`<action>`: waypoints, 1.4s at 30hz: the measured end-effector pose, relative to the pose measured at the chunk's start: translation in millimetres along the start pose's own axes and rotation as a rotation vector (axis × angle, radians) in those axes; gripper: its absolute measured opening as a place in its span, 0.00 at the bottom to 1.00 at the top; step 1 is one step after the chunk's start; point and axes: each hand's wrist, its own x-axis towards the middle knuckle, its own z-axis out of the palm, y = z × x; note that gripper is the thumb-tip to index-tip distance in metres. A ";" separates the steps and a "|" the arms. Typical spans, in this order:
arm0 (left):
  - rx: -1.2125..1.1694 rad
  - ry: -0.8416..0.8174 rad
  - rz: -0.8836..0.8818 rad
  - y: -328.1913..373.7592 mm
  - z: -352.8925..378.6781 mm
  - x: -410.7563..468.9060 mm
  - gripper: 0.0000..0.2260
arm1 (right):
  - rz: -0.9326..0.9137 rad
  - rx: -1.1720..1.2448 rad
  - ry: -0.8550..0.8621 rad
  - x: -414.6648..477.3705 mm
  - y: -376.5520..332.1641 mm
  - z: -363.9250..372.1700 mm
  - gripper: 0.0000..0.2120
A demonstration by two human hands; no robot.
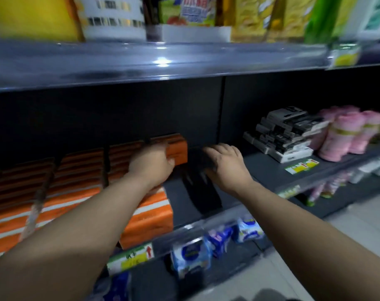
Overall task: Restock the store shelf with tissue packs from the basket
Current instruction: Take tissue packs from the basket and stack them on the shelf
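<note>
View: the head camera alone is given, and much of it is smeared by blur.
Shelf point(262, 172): a dark middle board, bare between the orange stock on the left and the other goods on the right.
Tissue packs point(76, 170): orange striped packs are laid in rows from the left, running near to far.
Far pack point(178, 148): it is set at the right end of the stock, deep on the shelf.
Near pack point(150, 216): it is laid at the front edge, partly hidden under the left forearm.
Left grip point(151, 161): it is clamped on the far pack, fingers over the top and thumb on the near face, as far as blur allows.
Right grip point(226, 164): it is held apart and loosely curled above the bare board; nothing is held.
Basket: not seen.
Handling: the packs are judged light, soft and film-wrapped, so slight slipping is likely. They are best taken across the short sides and pushed flush.
Neighbours: black boxes point(286, 133) and pink rolls point(345, 131) are stacked to the right, well apart.
</note>
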 end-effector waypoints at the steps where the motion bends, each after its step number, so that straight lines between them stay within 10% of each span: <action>1: -0.003 0.026 0.022 11.2 -2.2 -13.0 0.16 | 0.002 -0.001 -0.014 -19.1 3.8 -10.2 0.29; 20: -0.281 -0.474 0.376 257.6 184.8 -260.6 0.17 | 0.590 0.015 -0.405 -442.8 168.3 -30.0 0.24; 35: 0.144 -1.016 0.522 278.1 366.4 -298.2 0.21 | 0.998 0.239 -0.490 -483.8 235.8 83.8 0.23; 42: -0.045 -0.919 0.491 274.4 352.2 -293.5 0.16 | 1.133 0.265 -0.445 -500.6 243.3 94.4 0.21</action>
